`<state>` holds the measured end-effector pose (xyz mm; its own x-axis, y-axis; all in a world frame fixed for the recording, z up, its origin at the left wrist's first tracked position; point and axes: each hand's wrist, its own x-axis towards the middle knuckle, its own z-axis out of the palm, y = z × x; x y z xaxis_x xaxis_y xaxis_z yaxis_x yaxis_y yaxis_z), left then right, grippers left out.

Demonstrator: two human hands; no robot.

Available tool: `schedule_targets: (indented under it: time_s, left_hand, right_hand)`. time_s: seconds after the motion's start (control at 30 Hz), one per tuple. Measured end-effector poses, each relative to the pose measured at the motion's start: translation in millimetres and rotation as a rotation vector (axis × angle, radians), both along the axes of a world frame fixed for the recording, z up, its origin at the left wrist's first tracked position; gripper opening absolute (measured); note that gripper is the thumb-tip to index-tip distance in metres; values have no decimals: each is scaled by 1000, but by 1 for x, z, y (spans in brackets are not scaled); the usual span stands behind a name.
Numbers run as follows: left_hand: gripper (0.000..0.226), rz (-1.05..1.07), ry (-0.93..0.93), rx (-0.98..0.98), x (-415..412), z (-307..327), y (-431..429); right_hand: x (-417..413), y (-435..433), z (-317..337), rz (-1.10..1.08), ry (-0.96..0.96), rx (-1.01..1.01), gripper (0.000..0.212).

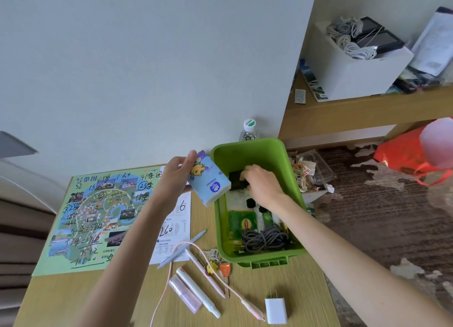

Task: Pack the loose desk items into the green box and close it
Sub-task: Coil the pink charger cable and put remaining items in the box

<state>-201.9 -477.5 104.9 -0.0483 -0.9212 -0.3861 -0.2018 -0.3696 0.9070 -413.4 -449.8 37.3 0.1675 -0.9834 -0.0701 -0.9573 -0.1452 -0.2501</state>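
Left hand [177, 177] pinches the tilted tissue pack [209, 182] just left of the green box [245, 144]; right hand [263, 182] inside grips a black item [236, 179]

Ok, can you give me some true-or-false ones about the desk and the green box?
1. The left hand holds a blue tissue pack. True.
2. The right hand rests on the desk. False: it grips a black item inside the green box.
3. The grey cable lies coiled in the box. True.
4. The white charger is already packed. False: it sits on the desk, outside the box.
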Motion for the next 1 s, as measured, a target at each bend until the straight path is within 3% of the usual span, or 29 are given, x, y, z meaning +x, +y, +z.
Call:
schedule_targets:
  time_s: [0.03,0.1,0.17,0.23,0.37,0.53,0.67,0.9,1.0]
  left_hand:
    - [50,-18,-2,-16,-5,2,0]
    - [42,-33,-31,-64,-19,6,0]
    - [36,-36,-112,-143,-37,7,1]
    - [32,-46,-180,-206,-56,6,5]
    - [28,-108,-163,-212,-77,2,10]
    - [24,-138,-506,-442,-54,-11,18]
    - [31,-164,-552,-402,-30,-26,28]
    - [36,-217,-447,-347,-19,-25,36]
    - [30,-259,-461,-334,-1,-28,45]
  right_hand:
    - [-2,0,5,-62,-103,-6,32]
    - [-7,2,22,-264,-520,6,22]
    - [-12,7,46,-420,-1058,214,27]
    - [-19,16,63,-403,-1286,437,39]
    - [-23,31,69,-324,-1189,462,41]
    - [-18,32,48,-541,-1138,317,42]
    - [5,29,17,-695,-874,185,37]
    - [30,29,9,-459,-406,198,38]
    - [29,41,29,-358,-260,90,32]
